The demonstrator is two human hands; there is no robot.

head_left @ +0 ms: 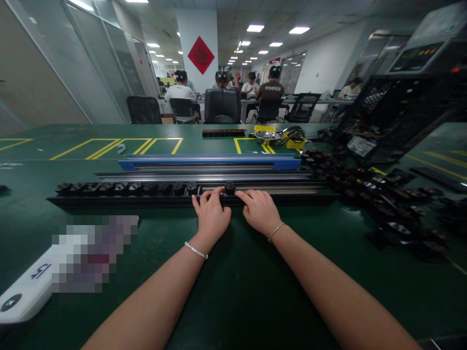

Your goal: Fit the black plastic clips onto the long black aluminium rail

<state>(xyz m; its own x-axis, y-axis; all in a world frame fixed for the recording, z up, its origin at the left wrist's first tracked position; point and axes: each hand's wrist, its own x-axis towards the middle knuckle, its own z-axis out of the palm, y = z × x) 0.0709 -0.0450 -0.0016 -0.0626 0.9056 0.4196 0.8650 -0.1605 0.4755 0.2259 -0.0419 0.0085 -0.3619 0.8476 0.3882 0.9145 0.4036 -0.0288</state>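
Observation:
A long black rail (138, 201) lies across the bench in front of me, with a row of small black blocks (164, 188) seated along its left part. One separate black block (229, 188) sits farther right in the rail, between my two hands. My left hand (212, 214) has its index fingertip against this block's left side, while its other fingers rest along the rail. From the right, my right hand (261, 210) presses its index fingertip to the same block, its other fingers curled. The undersides of both hands are hidden.
Behind the rail lie a grey metal rail (204, 177) and a blue profile (288, 164). Many loose black parts (394, 199) are heaped at right, near an open computer case (379, 112). A white device (32, 277) lies front left. A metal bowl (266, 137) stands farther back.

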